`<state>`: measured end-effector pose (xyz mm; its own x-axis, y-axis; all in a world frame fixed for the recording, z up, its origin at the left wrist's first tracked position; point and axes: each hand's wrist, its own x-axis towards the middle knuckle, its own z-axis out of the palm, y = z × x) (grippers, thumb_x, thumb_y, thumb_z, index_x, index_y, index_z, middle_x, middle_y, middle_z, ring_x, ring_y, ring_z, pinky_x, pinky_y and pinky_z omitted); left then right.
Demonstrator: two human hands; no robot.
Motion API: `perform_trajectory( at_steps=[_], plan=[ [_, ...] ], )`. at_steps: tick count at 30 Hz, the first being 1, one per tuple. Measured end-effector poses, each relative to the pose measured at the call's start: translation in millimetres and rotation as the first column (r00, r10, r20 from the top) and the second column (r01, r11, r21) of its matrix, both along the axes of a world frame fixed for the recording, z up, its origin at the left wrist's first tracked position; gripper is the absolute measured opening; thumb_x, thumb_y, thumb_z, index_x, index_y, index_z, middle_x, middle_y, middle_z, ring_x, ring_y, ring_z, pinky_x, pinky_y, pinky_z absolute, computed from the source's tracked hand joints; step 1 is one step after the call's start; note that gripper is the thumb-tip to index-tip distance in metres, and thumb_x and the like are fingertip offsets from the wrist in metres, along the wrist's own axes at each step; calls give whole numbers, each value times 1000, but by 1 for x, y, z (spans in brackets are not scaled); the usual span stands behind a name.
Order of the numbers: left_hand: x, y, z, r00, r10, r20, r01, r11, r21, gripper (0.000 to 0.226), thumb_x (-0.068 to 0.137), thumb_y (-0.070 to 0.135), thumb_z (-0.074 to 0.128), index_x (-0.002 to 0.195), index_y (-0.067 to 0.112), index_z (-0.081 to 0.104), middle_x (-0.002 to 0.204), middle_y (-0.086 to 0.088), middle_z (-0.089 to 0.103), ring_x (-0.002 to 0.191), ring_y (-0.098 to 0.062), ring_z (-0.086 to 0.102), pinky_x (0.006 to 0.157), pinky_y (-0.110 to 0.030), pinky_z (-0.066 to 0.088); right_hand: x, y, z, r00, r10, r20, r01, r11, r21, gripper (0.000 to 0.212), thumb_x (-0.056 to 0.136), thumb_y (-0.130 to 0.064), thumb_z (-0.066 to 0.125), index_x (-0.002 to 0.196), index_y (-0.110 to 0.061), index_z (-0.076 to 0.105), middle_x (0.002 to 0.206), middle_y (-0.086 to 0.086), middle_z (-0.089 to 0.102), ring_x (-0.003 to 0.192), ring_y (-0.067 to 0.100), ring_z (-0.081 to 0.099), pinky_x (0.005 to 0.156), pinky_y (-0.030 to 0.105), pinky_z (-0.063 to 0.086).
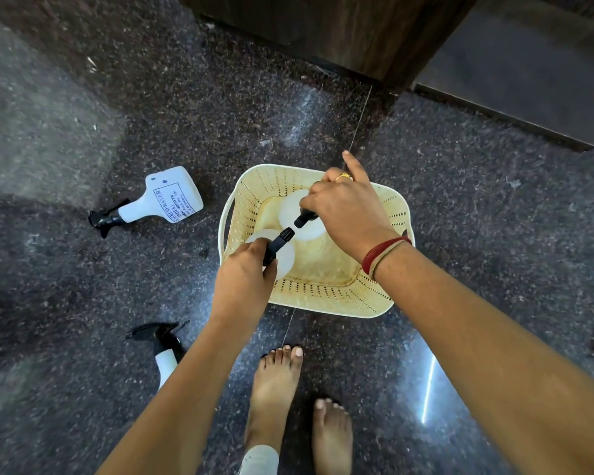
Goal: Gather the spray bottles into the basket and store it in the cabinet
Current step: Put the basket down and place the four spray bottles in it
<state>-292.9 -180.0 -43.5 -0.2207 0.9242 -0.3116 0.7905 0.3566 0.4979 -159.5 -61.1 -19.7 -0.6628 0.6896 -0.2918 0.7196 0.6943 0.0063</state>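
A cream perforated basket (326, 296) stands on the dark speckled floor. My left hand (242, 279) grips the black spray head of a white spray bottle (285, 258) at the basket's near-left corner. My right hand (343, 207) grips the black head of a second white bottle (299, 216) upright inside the basket, index finger pointing out. A third white bottle (167, 200) with a printed label lies on its side on the floor to the left. A fourth bottle (165, 358) lies near my left forearm, partly hidden by it.
A dark wooden cabinet (340, 32) stands at the top, with a lower dark opening or ledge (528, 70) to its right. My bare feet (278, 389) are just in front of the basket. Polished granite floor surrounds everything.
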Motion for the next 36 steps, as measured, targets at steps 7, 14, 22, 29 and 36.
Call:
perform_trajectory(
  at_steps=[7, 14, 22, 29, 36],
  plan=[
    [-3, -6, 4, 997, 66, -31, -68, 995, -73, 44, 81, 28, 68, 118, 10, 54, 107, -12, 63, 86, -33, 62, 67, -34, 46, -2, -2, 3, 998, -28, -52, 28, 1000, 9, 45, 85, 5, 48, 123, -19, 55, 125, 5, 55, 128, 27, 41, 115, 51, -6],
    [-24, -84, 23, 971, 237, -29, -237, 972, -2, 62, 81, 35, 67, 133, 13, 42, 131, -10, 51, 119, -31, 47, 88, -43, 47, -1, -52, 44, 841, -349, -414, 398, 917, 36, 48, 82, -6, 59, 127, -20, 50, 140, 10, 44, 133, 26, 39, 115, 49, 6],
    [-58, -178, -39, 801, 543, -253, -585, 800, -134, 72, 76, 26, 73, 134, 5, 35, 137, -24, 38, 132, -44, 28, 105, -62, 27, -21, -166, 2, 831, -297, -470, 242, 954, -174, 47, 83, -19, 58, 129, -23, 48, 140, 9, 44, 133, 25, 41, 114, 52, 13],
    [-89, -211, -92, 810, 459, -364, -577, 736, -355, 92, 78, 61, 55, 143, 7, 18, 149, -21, 26, 140, -37, 15, 111, -60, 14, -44, -226, -56, 904, -175, -389, 81, 966, -246, 67, 84, -22, 60, 144, -24, 32, 152, 11, 32, 140, 30, 32, 111, 54, 28],
    [-81, -178, -97, 778, 529, -339, -627, 675, -389, 105, 77, 56, 61, 146, 11, -3, 153, -16, 20, 142, -35, 14, 111, -59, 7, -88, -233, -88, 946, 33, -322, -106, 972, -211, 80, 83, -19, 58, 150, -21, 15, 157, 15, 19, 143, 33, 23, 114, 51, 17]
  ],
)
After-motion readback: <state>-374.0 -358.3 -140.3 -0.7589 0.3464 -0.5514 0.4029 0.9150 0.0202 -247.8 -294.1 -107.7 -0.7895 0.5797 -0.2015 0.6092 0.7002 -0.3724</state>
